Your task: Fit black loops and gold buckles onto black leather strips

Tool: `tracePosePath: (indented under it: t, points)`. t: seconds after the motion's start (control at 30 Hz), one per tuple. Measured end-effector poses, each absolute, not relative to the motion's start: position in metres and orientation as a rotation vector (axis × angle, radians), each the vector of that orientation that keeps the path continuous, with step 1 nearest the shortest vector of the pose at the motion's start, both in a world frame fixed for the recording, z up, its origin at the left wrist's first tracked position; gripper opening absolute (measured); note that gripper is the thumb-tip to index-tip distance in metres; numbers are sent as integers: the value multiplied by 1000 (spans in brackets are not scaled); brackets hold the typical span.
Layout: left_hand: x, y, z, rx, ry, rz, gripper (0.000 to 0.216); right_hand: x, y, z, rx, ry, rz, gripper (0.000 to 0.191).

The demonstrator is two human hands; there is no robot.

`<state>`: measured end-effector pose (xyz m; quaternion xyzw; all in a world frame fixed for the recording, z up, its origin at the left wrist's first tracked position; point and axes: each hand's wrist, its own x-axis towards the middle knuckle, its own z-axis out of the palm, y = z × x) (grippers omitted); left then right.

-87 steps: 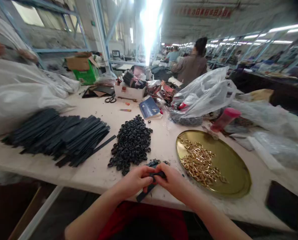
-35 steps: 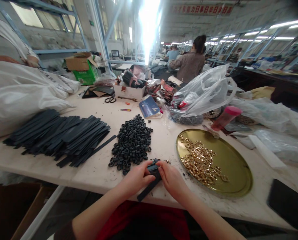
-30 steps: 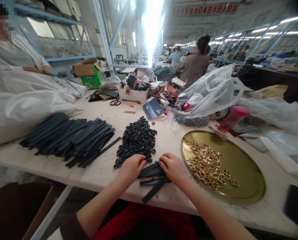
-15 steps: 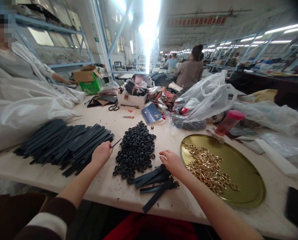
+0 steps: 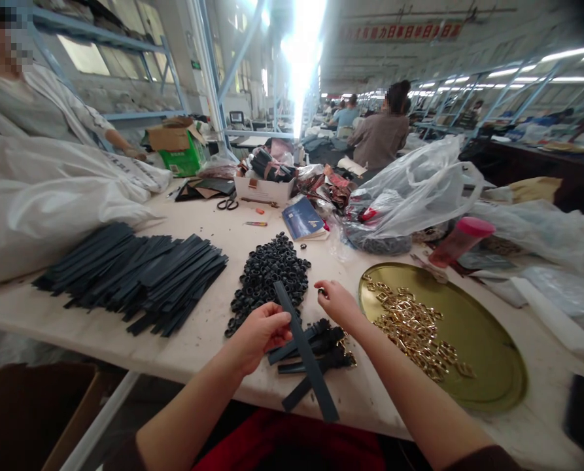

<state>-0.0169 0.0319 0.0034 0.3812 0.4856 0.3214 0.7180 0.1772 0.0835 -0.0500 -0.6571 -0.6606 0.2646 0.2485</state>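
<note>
My left hand (image 5: 265, 332) pinches a flat black strip (image 5: 305, 353) between thumb and fingers, slanting over the table's front edge. To its right, my right hand (image 5: 338, 304) is closed on a small black loop (image 5: 322, 292) at the fingertips. Between and behind the hands lies a heap of black loops (image 5: 267, 268). Below my right hand are several black straps (image 5: 321, 340) with gold buckles at their ends, partly covered by the held strip. A wide pile of black strips (image 5: 139, 275) is on the left.
A gold oval tray (image 5: 498, 366) with many gold buckles (image 5: 414, 327) sits at the right. Farther back are scissors (image 5: 227, 203), a blue booklet (image 5: 303, 218), a white box (image 5: 265, 190), plastic bags (image 5: 414, 190) and a pink-lidded jar (image 5: 461, 242). A co-worker (image 5: 31, 104) stands at the left.
My left hand has come from the strip pile to the middle, bringing a strip. My right hand stays near the same spot, now with a black loop visible in its fingers.
</note>
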Motion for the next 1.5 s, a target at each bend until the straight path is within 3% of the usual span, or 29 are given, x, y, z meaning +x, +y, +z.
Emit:
tracePosePath:
  t: [0.13,0.27,0.37,0.73,0.9,1.27,1.5]
  points:
    - [-12,29,-2,835,1041,699,17,186,49,-32,-1654,-1608,956,27]
    - [-4,24,-3,842,1013,695,14,180,20,-24,-1266,-972,1468,25]
    - [2,18,1,832,1031,658,16,175,12,-23,-1081,-666,1626,24]
    - [8,9,-3,782,984,564,7,175,5,-22,-957,-457,1666,23]
    - [12,4,0,1052,1097,530,11,177,4,-26,-968,-462,1673,23]
    - [1,9,-20,1571,1285,651,15,177,0,-32,-1010,-686,1643,23]
    - [-1,17,-7,1729,1247,474,12,183,-1,-27,-1175,-1095,1482,21]
